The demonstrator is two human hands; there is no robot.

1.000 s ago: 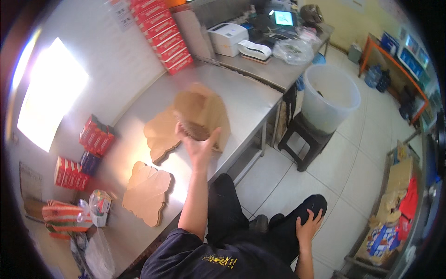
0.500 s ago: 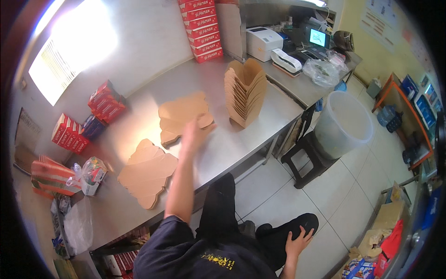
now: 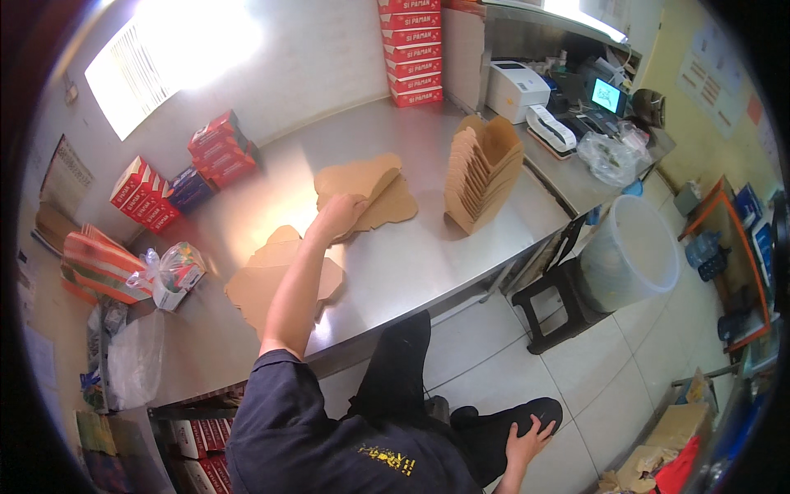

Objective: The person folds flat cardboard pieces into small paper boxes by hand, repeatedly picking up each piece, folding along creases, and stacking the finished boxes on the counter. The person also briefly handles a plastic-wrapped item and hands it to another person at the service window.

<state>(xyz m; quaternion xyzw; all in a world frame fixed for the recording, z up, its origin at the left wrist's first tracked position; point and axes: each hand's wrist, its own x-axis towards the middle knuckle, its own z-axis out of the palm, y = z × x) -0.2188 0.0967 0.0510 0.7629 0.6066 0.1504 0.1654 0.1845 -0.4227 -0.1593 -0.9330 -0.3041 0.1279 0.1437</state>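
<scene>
My left hand [image 3: 339, 216] is closed at the near edge of a brown cardboard box blank [image 3: 352, 174], whose upper part looks bent up along a slanting crease. The fingertips are partly hidden. This blank lies over other flat cardboard on the steel table. Nearer to me, partly behind my left forearm, lies a second stack of flat cardboard blanks [image 3: 259, 284]. To the right stands a row of folded cardboard pieces [image 3: 484, 177], nested one in another. My right hand [image 3: 528, 442] rests on my knee with its fingers spread, holding nothing.
Red boxes [image 3: 411, 53] are piled at the table's [image 3: 395, 284] back, with smaller red cartons [image 3: 146, 195] along the left wall. A clear plastic tub [image 3: 629, 251] sits on a black stool [image 3: 550, 309] to the right. A white printer [image 3: 517, 90] stands on the side counter.
My left hand has gone from a blurred reach over the far cardboard to a closed grasp at its near edge, and a flap now stands creased. My right hand stays on the knee.
</scene>
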